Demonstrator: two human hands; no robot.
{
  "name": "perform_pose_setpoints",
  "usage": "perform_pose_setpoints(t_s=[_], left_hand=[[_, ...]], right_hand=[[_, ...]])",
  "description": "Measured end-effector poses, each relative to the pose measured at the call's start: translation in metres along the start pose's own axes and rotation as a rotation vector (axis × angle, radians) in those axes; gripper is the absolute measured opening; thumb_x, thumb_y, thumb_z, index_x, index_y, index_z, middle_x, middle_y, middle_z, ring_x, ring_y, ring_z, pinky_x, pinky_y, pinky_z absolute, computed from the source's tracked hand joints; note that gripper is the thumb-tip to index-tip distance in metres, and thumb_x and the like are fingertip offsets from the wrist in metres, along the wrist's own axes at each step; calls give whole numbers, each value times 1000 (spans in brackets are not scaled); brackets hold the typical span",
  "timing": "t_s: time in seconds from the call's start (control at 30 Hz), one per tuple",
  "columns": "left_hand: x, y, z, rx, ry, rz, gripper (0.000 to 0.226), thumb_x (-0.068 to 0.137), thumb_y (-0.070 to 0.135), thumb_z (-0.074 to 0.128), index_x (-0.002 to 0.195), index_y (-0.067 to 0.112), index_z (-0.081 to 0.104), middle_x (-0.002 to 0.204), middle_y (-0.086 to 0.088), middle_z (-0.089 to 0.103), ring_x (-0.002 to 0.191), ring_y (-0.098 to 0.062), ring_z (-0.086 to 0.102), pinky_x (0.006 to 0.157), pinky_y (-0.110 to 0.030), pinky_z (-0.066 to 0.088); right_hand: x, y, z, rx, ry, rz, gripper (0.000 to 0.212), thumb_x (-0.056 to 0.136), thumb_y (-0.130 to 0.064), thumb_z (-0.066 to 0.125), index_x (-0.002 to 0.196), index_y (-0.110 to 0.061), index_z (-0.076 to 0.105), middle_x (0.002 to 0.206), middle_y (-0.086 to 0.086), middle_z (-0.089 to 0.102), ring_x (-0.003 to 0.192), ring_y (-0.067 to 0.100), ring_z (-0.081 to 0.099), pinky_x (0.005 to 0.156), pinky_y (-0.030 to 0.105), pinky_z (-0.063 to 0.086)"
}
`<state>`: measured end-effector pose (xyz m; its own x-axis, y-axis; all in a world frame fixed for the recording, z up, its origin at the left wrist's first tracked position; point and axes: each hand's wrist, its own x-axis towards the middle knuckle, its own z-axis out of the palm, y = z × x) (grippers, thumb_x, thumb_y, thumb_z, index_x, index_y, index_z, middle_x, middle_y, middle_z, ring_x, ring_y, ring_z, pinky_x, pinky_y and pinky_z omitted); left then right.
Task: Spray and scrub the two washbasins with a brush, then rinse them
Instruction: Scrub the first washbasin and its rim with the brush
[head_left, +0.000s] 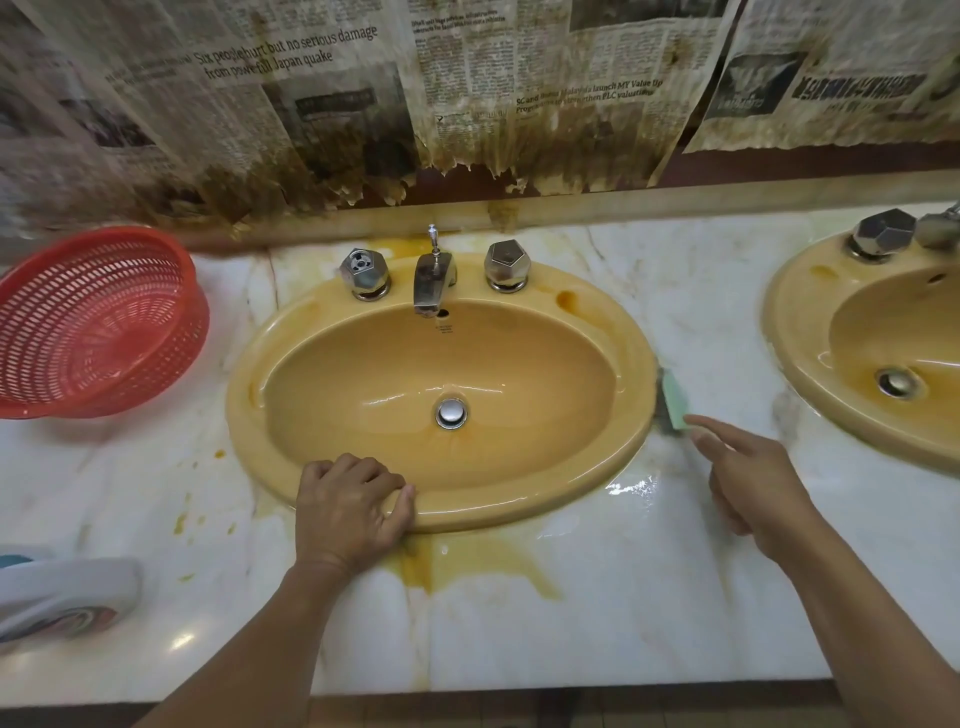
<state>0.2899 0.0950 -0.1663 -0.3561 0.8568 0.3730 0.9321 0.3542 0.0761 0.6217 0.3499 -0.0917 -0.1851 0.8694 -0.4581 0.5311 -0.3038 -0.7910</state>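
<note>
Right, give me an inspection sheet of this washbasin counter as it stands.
Surface: marble counter wet, with yellow-brown stains in front of the near basin.
Job's things: near washbasin and second washbasin, both with stained rims; green scrubber beside the near basin's right rim.
Clutter: red basket tipped on its side at left; white container lying at lower left.
Grips: left hand rests on the near basin's front rim, fingers curled; right hand open, forefinger stretched to the scrubber, contact unclear.
Cables: nothing seen.
Surroundings: stained newspaper covers the wall.
</note>
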Motion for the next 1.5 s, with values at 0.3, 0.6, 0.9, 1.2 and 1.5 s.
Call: perform_pose_setpoints(t_s=[0.3,0.6,0.9,1.2,1.5], left_hand=[[0,-2,0,-18,-8,-1,35,91,42,51,68,27,73,71,10,66,68,-23,61,72,-38,37],[0,-4,1,-43,15,-5,35,92,39,50,67,26,71,70,10,64,66,-22,59,74,-39,40],[2,-3,-1,-41,13,-5,33,91,37,51,66,26,71,69,10,63,65,-22,58,76,-39,41],[3,-4,-2,-52,24,-25,32,89,33,52,63,24,68,66,10,61,63,-21,57,75,-37,39],[2,-6,-1,-40,-8,-37,30,89,31,53,63,24,67,68,10,62,64,-21,56,76,-36,40]], right_hand=[[73,-47,26,-400,155,-210,35,98,-34,52,129,-31,68,125,5,70,121,35,56,99,42,50],[49,-33,24,-633,177,-215,37,103,-34,44,135,-29,62,124,10,69,123,40,49,92,46,47],[63,-38,37,-812,273,-374,35,103,-34,44,130,-23,63,101,18,68,97,43,62,74,43,46],[77,-65,32,-784,314,-482,24,99,-25,52,112,-14,69,85,15,60,81,43,60,65,39,45],[64,-70,54,-744,231,-434,30,100,-31,54,123,-23,71,102,17,72,98,43,63,76,46,53]])
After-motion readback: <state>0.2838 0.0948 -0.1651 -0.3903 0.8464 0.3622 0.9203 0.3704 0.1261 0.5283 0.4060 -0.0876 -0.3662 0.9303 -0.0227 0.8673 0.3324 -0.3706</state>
